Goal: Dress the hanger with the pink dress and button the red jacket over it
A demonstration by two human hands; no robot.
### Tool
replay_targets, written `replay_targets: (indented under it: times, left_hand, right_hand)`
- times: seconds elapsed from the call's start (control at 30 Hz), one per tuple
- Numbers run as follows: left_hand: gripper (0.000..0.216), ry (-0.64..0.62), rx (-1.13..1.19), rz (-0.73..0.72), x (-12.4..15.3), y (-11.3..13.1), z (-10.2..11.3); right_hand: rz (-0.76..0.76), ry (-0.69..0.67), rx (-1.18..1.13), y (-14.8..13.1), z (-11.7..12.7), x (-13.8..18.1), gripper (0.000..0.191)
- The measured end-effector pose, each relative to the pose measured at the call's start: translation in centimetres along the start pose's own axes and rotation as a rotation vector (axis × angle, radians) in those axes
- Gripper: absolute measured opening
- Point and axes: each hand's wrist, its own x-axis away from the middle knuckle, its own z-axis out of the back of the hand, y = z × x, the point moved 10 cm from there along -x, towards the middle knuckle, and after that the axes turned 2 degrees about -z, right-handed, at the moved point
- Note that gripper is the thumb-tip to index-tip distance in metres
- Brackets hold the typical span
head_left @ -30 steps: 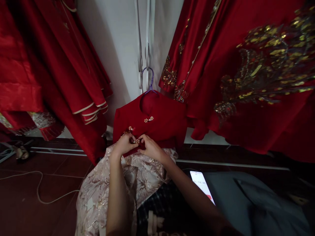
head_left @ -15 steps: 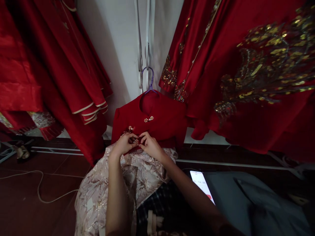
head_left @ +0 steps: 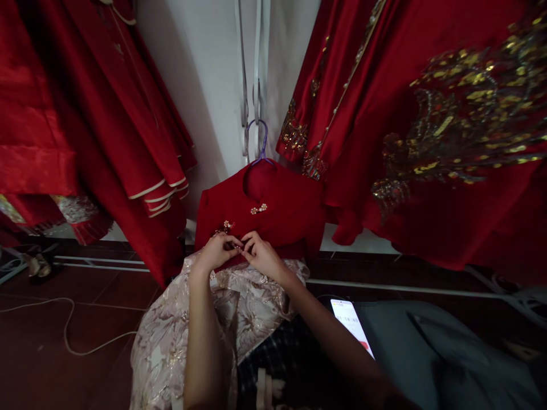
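A red jacket [head_left: 290, 219] hangs on a purple hanger [head_left: 262, 149], its lower part against pale floral fabric with a metallic sheen [head_left: 252, 302]. One flower-shaped pearl clasp [head_left: 258, 209] sits below its neckline; a second beaded clasp [head_left: 228, 225] shows just above my left hand. My left hand [head_left: 216, 250] is closed in a pinch on a small beaded clasp at the jacket's front. Facing it, my right hand [head_left: 262, 256] pinches at the same spot, fingertips almost touching the left ones. The fingers hide most of this clasp.
Red garments [head_left: 162, 142] hang at left, and a sequined red garment [head_left: 427, 222] hangs at right. A lit phone [head_left: 351, 327] lies beside my right forearm on a grey-blue surface [head_left: 397, 341]. White rack bars [head_left: 410, 287] run low, and a cable [head_left: 70, 324] crosses the tiled floor.
My fingertips have drawn closer together, covering more of the beaded clasp between them. The whole view has shifted slightly; the jacket hangs as before.
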Motion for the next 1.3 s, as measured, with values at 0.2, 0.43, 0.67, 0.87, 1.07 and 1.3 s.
replay_targets:
  times: [0.2, 0.43, 0.67, 0.87, 1.07, 1.3]
  left_hand:
    - [0.028, -0.017, 0.022, 0.031, 0.0, -0.7, -0.3]
    - [0.025, -0.013, 0.005, 0.014, 0.2, 0.2, 0.0]
    - [0.017, 0.073, -0.036, -0.011, 0.1, 1.1, 1.2]
    - [0.016, 0.023, 0.125, 0.042, 0.0, 0.1, 0.3]
    - [0.016, 0.024, 0.242, 0.075, 0.2, -0.8, 0.2]
    - [0.026, 0.003, 0.188, 0.077, 0.2, -1.3, -0.1]
  right_hand:
    - [-0.004, -0.010, -0.015, 0.1, 0.1, -0.1, 0.034]
    - [-0.008, -0.015, -0.023, 0.1, 0.1, 0.0, 0.030]
    - [0.005, -0.025, 0.002, -0.4, 0.1, 0.0, 0.033]
    - [0.008, 0.006, 0.150, -0.8, 0.0, 0.5, 0.036]
    - [-0.032, -0.030, 0.058, 0.4, 0.2, 0.0, 0.035]
    - [-0.032, -0.029, -0.072, 1.3, 0.2, -0.4, 0.033]
